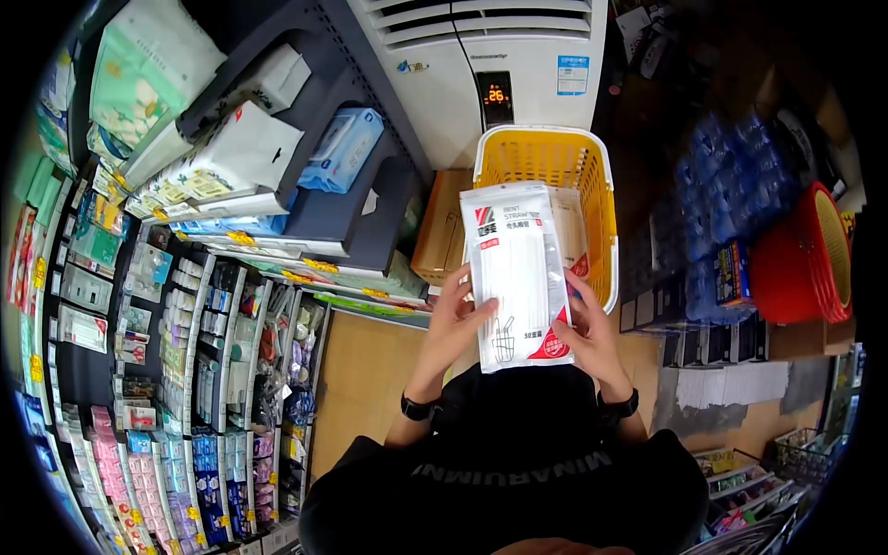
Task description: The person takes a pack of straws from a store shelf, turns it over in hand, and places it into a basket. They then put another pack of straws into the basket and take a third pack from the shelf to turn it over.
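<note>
A white pack of bent straws (pixel 514 277) is held up in front of my chest, its printed front facing me. My left hand (pixel 455 322) grips its left edge, with the thumb lying on the front. On the opposite side, my right hand (pixel 592 338) grips the lower right edge near a red corner print. Fingers behind the pack are hidden. Just beyond it is a yellow basket (pixel 532 148) with a white rim. Inside the basket, partly covered by the straw pack, another white packet (pixel 568 222) with a red corner is visible.
A cardboard box (pixel 442 222) stands left of the basket, before a white air conditioner (pixel 435 83). Shelves to the left carry tissue packs and a blue wipes pack (pixel 342 153). At right are wrapped blue bottles (pixel 731 176) and a red bucket (pixel 795 259).
</note>
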The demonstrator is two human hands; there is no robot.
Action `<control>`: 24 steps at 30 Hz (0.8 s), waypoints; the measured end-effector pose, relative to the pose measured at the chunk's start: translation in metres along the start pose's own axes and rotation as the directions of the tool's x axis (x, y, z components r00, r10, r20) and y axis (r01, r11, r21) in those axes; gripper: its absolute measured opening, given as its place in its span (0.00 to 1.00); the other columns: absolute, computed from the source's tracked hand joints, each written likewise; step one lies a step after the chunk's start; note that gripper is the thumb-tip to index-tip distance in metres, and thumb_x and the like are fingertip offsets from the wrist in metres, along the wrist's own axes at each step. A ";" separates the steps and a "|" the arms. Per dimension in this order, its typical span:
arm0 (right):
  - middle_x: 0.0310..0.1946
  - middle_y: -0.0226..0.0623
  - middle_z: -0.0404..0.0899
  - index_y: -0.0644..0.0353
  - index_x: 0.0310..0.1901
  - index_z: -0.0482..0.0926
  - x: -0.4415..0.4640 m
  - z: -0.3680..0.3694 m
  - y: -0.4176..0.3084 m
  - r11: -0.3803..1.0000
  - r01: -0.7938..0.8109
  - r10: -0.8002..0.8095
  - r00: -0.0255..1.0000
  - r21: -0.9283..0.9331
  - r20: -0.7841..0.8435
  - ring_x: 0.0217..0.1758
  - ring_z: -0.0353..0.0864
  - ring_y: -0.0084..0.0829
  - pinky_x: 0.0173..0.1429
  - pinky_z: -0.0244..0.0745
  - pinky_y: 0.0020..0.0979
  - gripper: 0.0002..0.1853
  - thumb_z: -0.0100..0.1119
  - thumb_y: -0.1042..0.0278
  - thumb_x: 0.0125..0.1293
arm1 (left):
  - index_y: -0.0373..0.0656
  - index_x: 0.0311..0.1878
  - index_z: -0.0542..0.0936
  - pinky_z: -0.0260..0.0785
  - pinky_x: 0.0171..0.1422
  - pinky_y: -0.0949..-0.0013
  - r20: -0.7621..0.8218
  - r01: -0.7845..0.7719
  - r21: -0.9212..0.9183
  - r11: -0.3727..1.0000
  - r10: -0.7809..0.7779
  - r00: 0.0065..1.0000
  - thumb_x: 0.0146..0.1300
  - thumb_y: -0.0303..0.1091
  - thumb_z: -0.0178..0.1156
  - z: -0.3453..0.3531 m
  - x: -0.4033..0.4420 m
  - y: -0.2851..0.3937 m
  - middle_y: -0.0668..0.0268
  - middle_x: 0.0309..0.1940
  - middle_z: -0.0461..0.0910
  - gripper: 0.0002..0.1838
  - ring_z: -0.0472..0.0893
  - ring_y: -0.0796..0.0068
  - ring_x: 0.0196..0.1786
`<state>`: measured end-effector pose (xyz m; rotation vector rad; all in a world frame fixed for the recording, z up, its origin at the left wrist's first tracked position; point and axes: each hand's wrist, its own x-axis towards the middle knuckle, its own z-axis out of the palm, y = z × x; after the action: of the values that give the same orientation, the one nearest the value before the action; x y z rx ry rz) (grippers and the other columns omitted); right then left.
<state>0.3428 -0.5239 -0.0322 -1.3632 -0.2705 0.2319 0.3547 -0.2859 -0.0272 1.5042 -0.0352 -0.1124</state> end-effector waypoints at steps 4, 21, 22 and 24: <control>0.62 0.49 0.76 0.60 0.77 0.52 0.023 -0.030 0.010 1.000 0.001 -0.002 0.995 -0.011 -0.095 0.61 0.77 0.31 0.64 0.73 0.30 0.37 0.55 0.83 0.69 | 0.38 0.76 0.51 0.76 0.58 0.66 0.103 0.050 -0.037 0.998 -0.046 0.994 0.66 0.28 0.66 0.023 0.049 -0.007 0.49 0.59 0.77 0.42 0.80 0.66 0.57; 0.66 0.50 0.70 0.60 0.73 0.58 0.041 -0.093 0.038 0.993 -0.090 0.077 0.985 -0.082 -0.151 0.68 0.73 0.38 0.70 0.69 0.36 0.31 0.53 0.79 0.71 | 0.24 0.69 0.51 0.72 0.64 0.64 -0.033 0.146 0.400 0.905 -0.145 0.989 0.63 0.25 0.61 0.025 0.213 -0.082 0.45 0.58 0.74 0.37 0.78 0.59 0.60; 0.66 0.50 0.70 0.60 0.73 0.58 0.042 -0.092 0.037 0.993 -0.092 0.079 0.985 -0.079 -0.152 0.68 0.73 0.38 0.70 0.69 0.36 0.31 0.53 0.79 0.71 | 0.24 0.69 0.51 0.72 0.64 0.64 -0.033 0.149 0.401 0.904 -0.148 0.988 0.63 0.25 0.61 0.026 0.216 -0.084 0.45 0.58 0.74 0.37 0.78 0.59 0.60; 0.66 0.50 0.71 0.60 0.72 0.59 0.042 -0.090 0.037 0.992 -0.085 0.072 0.987 -0.091 -0.140 0.68 0.73 0.38 0.69 0.69 0.36 0.30 0.53 0.78 0.71 | 0.23 0.68 0.50 0.72 0.63 0.65 -0.056 0.200 0.471 0.859 -0.197 0.979 0.61 0.26 0.61 0.030 0.219 -0.086 0.44 0.58 0.74 0.39 0.78 0.56 0.60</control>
<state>0.4112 -0.5875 -0.0824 -1.4802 -0.1143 0.1916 0.5653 -0.3417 -0.1210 2.0013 0.1066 -0.2826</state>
